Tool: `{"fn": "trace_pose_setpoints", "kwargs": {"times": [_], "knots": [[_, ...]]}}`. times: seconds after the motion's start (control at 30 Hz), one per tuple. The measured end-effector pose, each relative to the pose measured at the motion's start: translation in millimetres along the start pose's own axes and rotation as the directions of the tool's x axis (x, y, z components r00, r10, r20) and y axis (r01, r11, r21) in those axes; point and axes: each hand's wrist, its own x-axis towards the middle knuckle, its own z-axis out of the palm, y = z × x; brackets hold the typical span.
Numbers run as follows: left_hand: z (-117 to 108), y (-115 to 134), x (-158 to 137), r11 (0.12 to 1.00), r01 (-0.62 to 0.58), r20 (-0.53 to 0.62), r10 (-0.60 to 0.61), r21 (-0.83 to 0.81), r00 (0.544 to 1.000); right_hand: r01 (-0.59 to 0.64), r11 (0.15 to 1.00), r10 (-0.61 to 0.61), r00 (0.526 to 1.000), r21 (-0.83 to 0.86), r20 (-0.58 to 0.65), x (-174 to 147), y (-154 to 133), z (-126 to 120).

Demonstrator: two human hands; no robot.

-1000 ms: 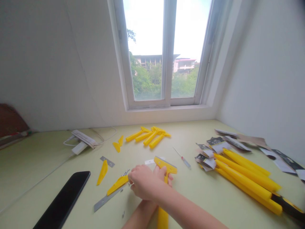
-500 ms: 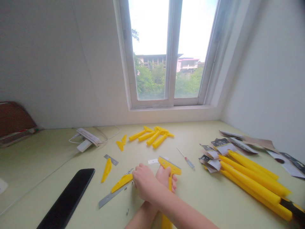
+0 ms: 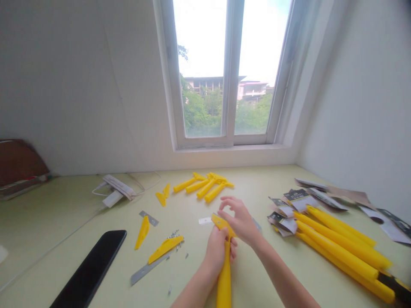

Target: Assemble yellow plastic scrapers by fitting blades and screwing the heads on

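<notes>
Now my left hand [image 3: 218, 250] grips the yellow plastic scraper handle [image 3: 224, 278] tight. My right hand [image 3: 239, 218], fingers loosely curled and empty as far as I can tell, hovers over its head. Loose yellow plastic covers [image 3: 165, 249] and a steel blade [image 3: 146, 270] left of it remain unfitted.

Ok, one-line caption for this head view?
Left hand grips a yellow scraper upright over the table; right hand at its head.

Single head-worn view, mine: looks forward and slightly down across the table [image 3: 272, 273], facing the window [image 3: 224, 72]. My hands sit close, low centre; no second view shares the scene.
</notes>
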Motion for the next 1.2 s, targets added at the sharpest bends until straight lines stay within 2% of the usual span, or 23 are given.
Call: {"fn": "trace_pose_setpoints", "kwargs": {"times": [0.03,0.1,0.17,0.23,0.43,0.7,0.87,1.0,1.2], "knots": [[-1.6,-2.7,1.3,1.000,-0.001,0.006,0.001,-0.006,1.000,-0.077,0.996,0.076,0.996,0.032,0.043,1.7,10.2,-10.5],[-3.9,-7.0,3.7,1.000,-0.010,0.016,0.010,-0.017,1.000,-0.217,0.971,0.189,0.954,0.102,0.235,1.5,28.0,-25.6],[-4.9,-9.1,4.7,1.000,-0.023,0.019,0.024,-0.017,1.000,-0.297,0.948,0.236,0.899,0.117,0.369,-2.0,40.2,-32.2],[-5.0,-9.5,4.1,1.000,-0.030,0.016,0.031,-0.008,0.999,-0.327,0.936,0.248,0.874,0.129,0.417,-5.8,46.6,-32.0],[-4.7,-9.5,3.9,1.000,-0.029,-0.031,0.029,0.003,0.999,-0.339,0.927,0.245,0.870,0.158,0.428,-5.4,45.4,-25.8],[-2.3,-3.6,0.1,0.999,-0.012,-0.068,0.015,0.051,0.998,-0.384,0.899,0.288,0.880,0.210,0.378,-8.0,32.7,-27.0],[-0.9,-2.2,-1.8,0.998,-0.024,-0.052,0.027,0.057,0.998,-0.410,0.887,0.292,0.854,0.212,0.430,-8.6,32.4,-27.3],[-1.0,-2.3,-2.2,0.998,-0.013,-0.051,0.016,0.055,0.999,-0.390,0.891,0.259,0.857,0.233,0.445,-8.7,35.9,-26.9],[-2.2,-3.4,-1.9,1.000,-0.009,-0.036,0.010,0.030,0.999,-0.410,0.880,0.286,0.862,0.242,0.419,-9.8,36.0,-24.2]]}}
